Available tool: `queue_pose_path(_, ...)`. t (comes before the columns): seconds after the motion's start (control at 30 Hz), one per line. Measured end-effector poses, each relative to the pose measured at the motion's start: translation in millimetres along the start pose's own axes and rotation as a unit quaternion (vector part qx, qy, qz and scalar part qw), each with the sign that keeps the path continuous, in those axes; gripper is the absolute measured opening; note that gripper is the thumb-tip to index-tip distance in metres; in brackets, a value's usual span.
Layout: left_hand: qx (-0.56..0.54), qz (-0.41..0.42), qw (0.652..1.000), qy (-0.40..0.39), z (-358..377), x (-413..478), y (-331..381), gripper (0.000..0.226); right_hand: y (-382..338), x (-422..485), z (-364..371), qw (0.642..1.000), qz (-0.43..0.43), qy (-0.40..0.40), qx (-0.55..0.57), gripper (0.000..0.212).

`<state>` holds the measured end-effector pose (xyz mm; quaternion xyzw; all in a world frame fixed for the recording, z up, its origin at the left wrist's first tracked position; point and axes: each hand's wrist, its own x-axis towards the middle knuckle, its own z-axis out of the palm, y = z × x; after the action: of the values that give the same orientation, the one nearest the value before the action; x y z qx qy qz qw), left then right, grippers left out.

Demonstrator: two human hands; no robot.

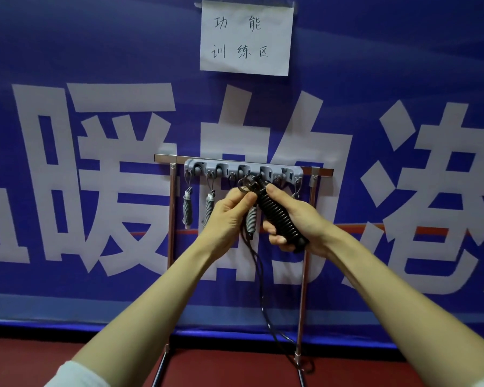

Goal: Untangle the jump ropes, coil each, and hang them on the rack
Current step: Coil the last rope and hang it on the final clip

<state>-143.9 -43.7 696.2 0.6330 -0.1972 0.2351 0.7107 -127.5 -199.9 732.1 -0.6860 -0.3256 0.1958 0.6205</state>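
A grey hook rack (243, 166) is fixed to a metal frame (171, 213) in front of a blue banner. Three grey coiled jump ropes hang from its hooks: one at the left (187, 209), a second (209, 205) beside it, a third (251, 219) partly hidden behind my hands. My right hand (296, 219) grips a black coiled jump rope (277, 213), tilted, its top end close to the rack's hooks. My left hand (229, 210) pinches the black cord loop near that top end. A loose black cord (263, 291) trails down to the floor.
A white paper sign (246, 37) with handwritten characters is taped on the banner above. The frame's right post (303, 289) runs down to the red floor (221, 370). The rightmost hook (295, 188) hangs beside my right hand.
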Motion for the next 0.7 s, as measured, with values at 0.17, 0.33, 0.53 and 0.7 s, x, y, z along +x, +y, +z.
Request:
queue_pose_path(0.17, 0.096, 0.047, 0.99, 0.088, -2, -2, -12, 0.019, 12, 8, 7, 0.998, -0.011, 0.061, -0.025, 0.061)
queue_pose_path(0.33, 0.144, 0.033, 0.981, 0.127, 4, -6, -15, 0.019, 24, 17, 10, 0.986, -0.035, 0.143, -0.084, 0.051)
queue_pose_path(0.53, 0.047, -0.026, 0.996, 0.069, 20, -6, -10, 0.029, 31, 27, 14, 0.974, -0.068, 0.178, -0.122, 0.065)
queue_pose_path(0.7, -0.005, -0.073, 0.989, 0.126, 37, 1, -12, 0.044, 40, 30, 25, 0.986, -0.054, 0.157, 0.033, 0.068)
